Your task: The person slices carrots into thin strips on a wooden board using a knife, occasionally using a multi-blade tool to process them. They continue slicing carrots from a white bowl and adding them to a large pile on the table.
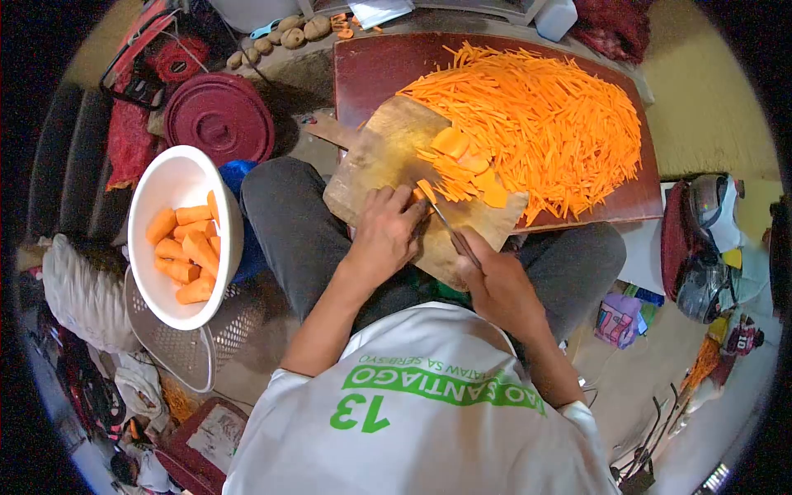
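My right hand (501, 289) is wrapped round the handle of a kitchen knife (445, 221), its blade slanting up and left over a worn wooden cutting board (363, 177). The fingers of my left hand (386, 227) are curled down on the board, pressing a piece of carrot (426, 191) beside the blade. Most of that piece is hidden under the fingers. Several flat carrot slices (450, 143) and some cut sticks lie on the board's far right part. Beyond them, a big heap of carrot sticks (536, 124) covers much of a dark red tabletop (359, 62).
At my left stands a white basin (142, 239) with several peeled carrots (198, 247), above a perforated basket (169, 338). A maroon lid (219, 120) is behind it. Potatoes (293, 37) lie at the far edge. Bags and a helmet (701, 297) are at the right.
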### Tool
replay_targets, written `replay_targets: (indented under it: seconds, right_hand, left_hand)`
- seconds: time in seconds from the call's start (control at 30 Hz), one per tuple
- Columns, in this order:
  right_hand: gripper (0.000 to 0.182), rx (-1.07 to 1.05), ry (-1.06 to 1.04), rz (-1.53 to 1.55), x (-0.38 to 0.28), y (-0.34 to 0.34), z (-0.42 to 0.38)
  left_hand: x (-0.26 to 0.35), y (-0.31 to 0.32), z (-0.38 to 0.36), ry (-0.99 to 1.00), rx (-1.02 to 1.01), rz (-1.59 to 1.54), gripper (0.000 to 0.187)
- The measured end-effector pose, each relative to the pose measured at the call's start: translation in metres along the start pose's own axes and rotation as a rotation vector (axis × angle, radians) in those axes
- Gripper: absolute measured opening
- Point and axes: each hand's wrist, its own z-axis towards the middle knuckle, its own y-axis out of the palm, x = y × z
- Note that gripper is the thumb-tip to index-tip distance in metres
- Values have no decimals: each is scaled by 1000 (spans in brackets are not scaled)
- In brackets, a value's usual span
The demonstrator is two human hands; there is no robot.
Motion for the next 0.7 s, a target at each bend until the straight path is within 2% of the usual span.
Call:
replay_targets:
  seconds: [0.17, 0.27, 0.37, 0.57, 0.67, 0.7]
  right_hand:
    - [43, -20, 43, -56, -10, 2, 35]
    - [42, 2, 48, -23, -20, -7, 15]
    - [42, -22, 75, -119, -17, -6, -1]
    - [40, 41, 4, -104, -15, 10, 36]
    - [38, -76, 164, -17, -28, -7, 25]
    - [38, -52, 137, -40, -27, -7, 18]
  left_hand:
    - [0, 0, 0, 1, -5, -1, 45]
    - [-2, 1, -2, 0, 35, -41, 44]
    - [0, 1, -3, -31, 39, -58, 44]
    - [-3, 4, -5, -20, 51, -94, 39]
    - [-5, 3, -5, -35, 77, -126, 35]
    - [-5, 4, -7, -56, 82, -138, 34]
